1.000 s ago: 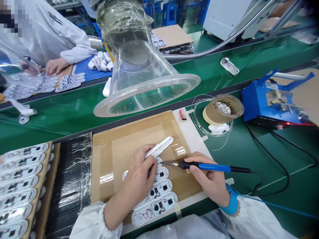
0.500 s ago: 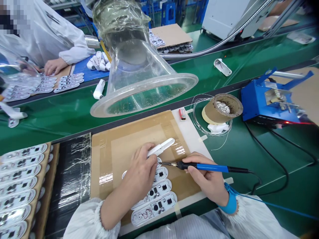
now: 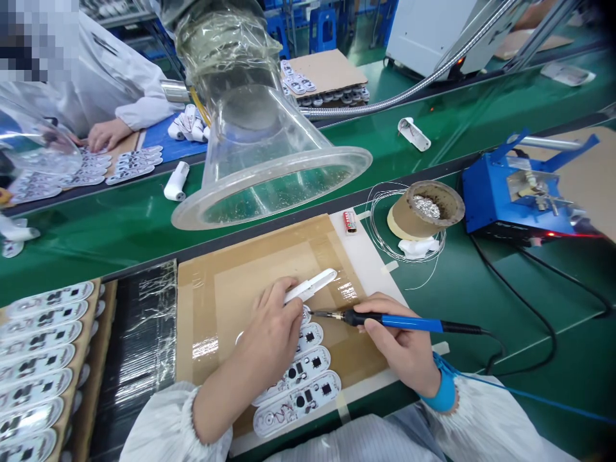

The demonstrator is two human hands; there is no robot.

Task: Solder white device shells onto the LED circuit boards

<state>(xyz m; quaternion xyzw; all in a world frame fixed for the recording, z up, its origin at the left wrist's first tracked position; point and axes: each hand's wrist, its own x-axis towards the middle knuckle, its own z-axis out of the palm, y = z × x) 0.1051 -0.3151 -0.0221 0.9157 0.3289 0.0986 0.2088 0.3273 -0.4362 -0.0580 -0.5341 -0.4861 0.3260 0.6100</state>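
Note:
My right hand (image 3: 402,346) grips a blue-handled soldering iron (image 3: 399,322), its tip touching the top white circuit board (image 3: 305,316) in a short row of boards (image 3: 301,382) on a taped cardboard mat (image 3: 240,282). My left hand (image 3: 270,330) is closed, pinning a white plastic part (image 3: 310,285) and the top board under its fingers. Three more boards lie below it, toward me.
A clear fume hood (image 3: 269,154) hangs over the mat. A solder wire spool (image 3: 423,215) and a blue soldering station (image 3: 520,189) stand at right. Stacked boards (image 3: 41,359) fill a tray at left. Across the green conveyor, another person's hand (image 3: 103,133) rests on boards.
My hands hold almost still. A white part on the conveyor has drifted left, as has another one farther back. The view shifted slightly.

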